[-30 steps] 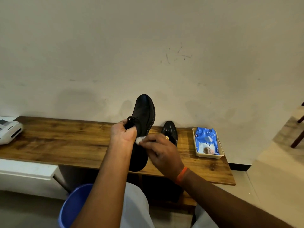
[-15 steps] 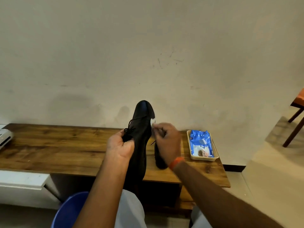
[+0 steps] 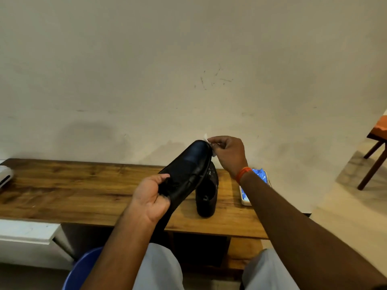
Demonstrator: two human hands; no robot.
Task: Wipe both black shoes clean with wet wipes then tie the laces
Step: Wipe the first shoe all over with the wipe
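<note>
My left hand grips a black shoe around its laced opening and holds it tilted, toe up and to the right, above the wooden bench. At the toe, my right hand pinches a small white wet wipe against the shoe's tip. The second black shoe stands on the bench just behind and right of the held one, partly hidden by it.
A blue wet-wipe pack lies in a cream tray at the bench's right end, half hidden by my right forearm. A white device sits at far left. A blue bucket is below my knees. A wooden chair stands at right.
The right hand has run the wipe from the shoe's middle up to its toe. The left hand has tilted the shoe to the right, so the second shoe shows behind it.
</note>
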